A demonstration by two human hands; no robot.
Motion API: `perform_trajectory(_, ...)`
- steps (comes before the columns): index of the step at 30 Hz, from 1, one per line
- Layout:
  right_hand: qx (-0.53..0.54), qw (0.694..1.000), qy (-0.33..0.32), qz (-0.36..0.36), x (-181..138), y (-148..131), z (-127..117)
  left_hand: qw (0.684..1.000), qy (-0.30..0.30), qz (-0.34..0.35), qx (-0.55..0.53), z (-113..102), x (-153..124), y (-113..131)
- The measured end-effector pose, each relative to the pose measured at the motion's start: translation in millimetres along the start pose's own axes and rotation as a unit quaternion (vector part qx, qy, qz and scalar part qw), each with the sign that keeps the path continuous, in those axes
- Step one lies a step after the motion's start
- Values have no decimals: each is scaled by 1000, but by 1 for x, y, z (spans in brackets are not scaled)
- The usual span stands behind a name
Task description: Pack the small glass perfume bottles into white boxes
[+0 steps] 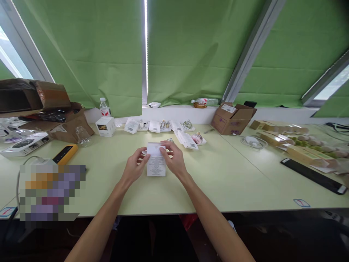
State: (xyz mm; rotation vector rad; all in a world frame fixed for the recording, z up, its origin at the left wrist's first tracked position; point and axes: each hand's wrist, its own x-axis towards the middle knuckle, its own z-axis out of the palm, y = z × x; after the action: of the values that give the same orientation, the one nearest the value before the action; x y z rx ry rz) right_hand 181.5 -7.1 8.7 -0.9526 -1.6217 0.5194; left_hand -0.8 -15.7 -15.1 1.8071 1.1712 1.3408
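Both my hands hold a small white box (156, 164) printed with fine text, a little above the pale green table (231, 174). My left hand (135, 165) grips its left side, fingers curled around the edge. My right hand (175, 158) grips the right side, with its fingers pressed on the top flap of the box. Behind the box lies a row of small white labelled packets (154, 126) and little glass bottles (187, 124). One round bottle with pink contents (197, 138) sits beside a white packet (188, 140) just beyond my right hand.
A white cube box (105, 126), a clear glass jar (82, 136) and open brown cartons (40, 109) stand at the left. A yellow device (65, 154) lies near them. An open cardboard box (231, 119) stands at the right, with long kraft boxes (289, 140) and a black strip (313, 175).
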Motion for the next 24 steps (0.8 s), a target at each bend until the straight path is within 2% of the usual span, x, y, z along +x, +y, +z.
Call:
perform_trajectory(11, -10, 999, -8, -33, 0, 1, -1, 999, -6, 25, 44, -1, -2, 4)
perform_trajectory(19, -99, 986, -5, -136, 0, 11, 0, 989, 38, 63, 131, -5, 0, -8)
perform_trajectory(24, -114, 983, -17, -143, -1, 17, 1, 982, 39, 100, 158, -7, 1, -11)
